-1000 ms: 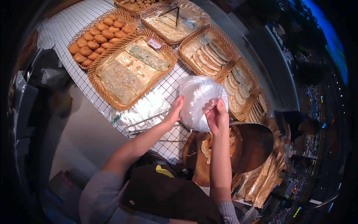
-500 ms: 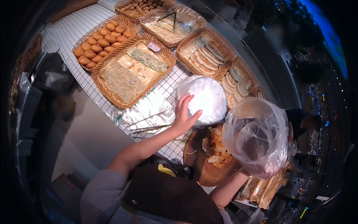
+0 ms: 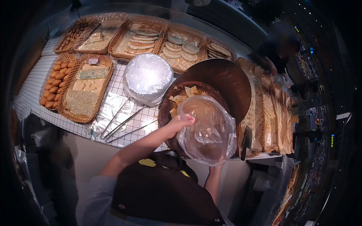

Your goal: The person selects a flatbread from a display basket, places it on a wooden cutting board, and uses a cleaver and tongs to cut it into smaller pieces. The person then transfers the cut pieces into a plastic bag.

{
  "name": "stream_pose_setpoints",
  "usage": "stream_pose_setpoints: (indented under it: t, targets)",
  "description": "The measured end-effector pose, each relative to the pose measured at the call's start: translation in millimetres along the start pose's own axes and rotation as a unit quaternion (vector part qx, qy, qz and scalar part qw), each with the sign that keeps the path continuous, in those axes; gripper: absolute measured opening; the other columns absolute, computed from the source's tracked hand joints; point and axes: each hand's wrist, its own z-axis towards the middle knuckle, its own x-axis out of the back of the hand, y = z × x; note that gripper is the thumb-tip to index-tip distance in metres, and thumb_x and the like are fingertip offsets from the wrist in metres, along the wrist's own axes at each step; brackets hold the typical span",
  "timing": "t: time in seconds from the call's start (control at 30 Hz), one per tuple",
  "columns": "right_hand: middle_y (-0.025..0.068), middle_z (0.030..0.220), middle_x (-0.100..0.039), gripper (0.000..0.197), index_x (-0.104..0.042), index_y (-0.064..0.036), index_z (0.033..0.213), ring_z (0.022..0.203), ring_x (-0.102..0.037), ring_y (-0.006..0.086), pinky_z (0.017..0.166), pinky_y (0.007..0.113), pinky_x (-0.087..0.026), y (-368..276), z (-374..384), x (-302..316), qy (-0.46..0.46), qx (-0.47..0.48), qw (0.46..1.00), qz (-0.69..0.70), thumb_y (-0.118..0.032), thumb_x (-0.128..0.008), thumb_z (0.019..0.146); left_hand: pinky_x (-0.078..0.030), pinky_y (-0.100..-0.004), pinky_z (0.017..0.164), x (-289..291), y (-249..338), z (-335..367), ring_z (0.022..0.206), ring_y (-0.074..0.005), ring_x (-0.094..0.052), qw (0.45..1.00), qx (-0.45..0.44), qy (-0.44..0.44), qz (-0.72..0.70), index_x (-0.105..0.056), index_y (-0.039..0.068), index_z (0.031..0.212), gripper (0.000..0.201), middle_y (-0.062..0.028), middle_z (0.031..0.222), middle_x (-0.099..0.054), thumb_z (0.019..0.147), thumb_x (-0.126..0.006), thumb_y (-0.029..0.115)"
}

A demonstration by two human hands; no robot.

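A clear plastic bag [image 3: 207,132] hangs spread between my hands, over the near part of a round wooden board [image 3: 164,109]. My left hand [image 3: 181,124] pinches the bag's left edge between thumb and fingers. At the near right edge is my right hand [image 3: 218,164], closed on the bag, its fingers partly blurred by the film. Cut pieces of flatbread [image 3: 193,90] lie on the board, and the bag partly covers the pile. Left of the board stands a round white bundle [image 3: 148,79] wrapped in thin plastic.
A large dark brown disc [image 3: 230,81] rises behind the board. Long metal tongs [image 3: 122,122] lie on plastic film at the left. Baskets of flatbreads [image 3: 141,41] and brown buns [image 3: 56,81] line the counter. A black handle [image 3: 247,143] sticks out at right. Another person [image 3: 277,49] stands beyond.
My left hand has left the white bundle and taken hold of the bag's edge. The bag has come nearer and left, over the board. My view has turned to the right.
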Motion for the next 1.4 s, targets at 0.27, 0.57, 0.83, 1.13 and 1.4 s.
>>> stream_pose_setpoints:
  t: [0.27, 0.57, 0.83, 1.13, 1.4]
  targets:
    - [0.0089, 0.087, -0.066, 0.021, -0.063, 0.0043, 0.091, 0.081, -0.062, 0.0157, 0.080, 0.026, -0.047, -60, -12, -61, -0.243, 0.188, 0.932, -0.194, 0.006, -0.043, 0.087, -0.050, -0.0263, 0.067, -30, 4, -7, 0.076, -0.0106, -0.059, 0.986, -0.003, -0.078, 0.145, -0.056, 0.001, 0.113, 0.021, -0.0048, 0.095, -0.063, 0.094, -0.056, 0.010]
    - [0.0003, 0.084, -0.058, 0.026, -0.061, -0.0075, 0.097, 0.077, -0.056, 0.0160, 0.071, 0.030, -0.048, -100, 37, -126, -0.030, -0.158, 0.987, 0.028, -0.033, -0.055, 0.095, -0.048, -0.0263, 0.076, -89, 25, -100, 0.084, -0.0144, -0.058, 0.936, 0.076, -0.186, 0.291, -0.052, 0.013, 0.128, 0.062, -0.0059, 0.098, -0.058, 0.075, -0.032, -0.014]
    - [0.0024, 0.081, -0.052, 0.013, -0.059, -0.0123, 0.094, 0.080, -0.054, 0.0155, 0.068, 0.027, -0.047, -36, 94, -56, -0.024, -0.199, 0.907, 0.371, -0.025, -0.056, 0.091, -0.045, -0.0300, 0.087, -56, 13, -144, 0.101, -0.0256, -0.057, 0.843, -0.133, 0.036, 0.520, -0.057, 0.002, 0.123, 0.059, -0.0133, 0.118, -0.051, 0.072, -0.038, -0.021]
    - [0.0232, 0.136, -0.037, 0.066, -0.039, -0.0063, 0.141, 0.124, -0.042, 0.0414, 0.106, 0.046, -0.036, -72, 56, -65, 0.100, 0.258, 0.870, -0.408, -0.021, -0.068, 0.084, -0.048, -0.0321, 0.083, -52, -25, -139, 0.098, -0.0253, -0.052, 0.872, -0.179, 0.185, 0.416, -0.023, -0.001, 0.146, 0.063, -0.0201, 0.137, -0.032, 0.086, -0.040, -0.013]
    - [0.0236, 0.139, -0.037, 0.079, -0.034, -0.0003, 0.141, 0.127, -0.040, 0.0394, 0.105, 0.048, -0.037, 50, -19, -54, -0.035, 0.217, 0.875, -0.432, -0.030, -0.075, 0.079, -0.044, -0.0418, 0.090, -81, 33, -142, 0.105, -0.0347, -0.052, 0.741, -0.204, 0.107, 0.631, -0.061, 0.003, 0.109, 0.032, -0.0188, 0.114, -0.051, 0.077, -0.059, 0.001]
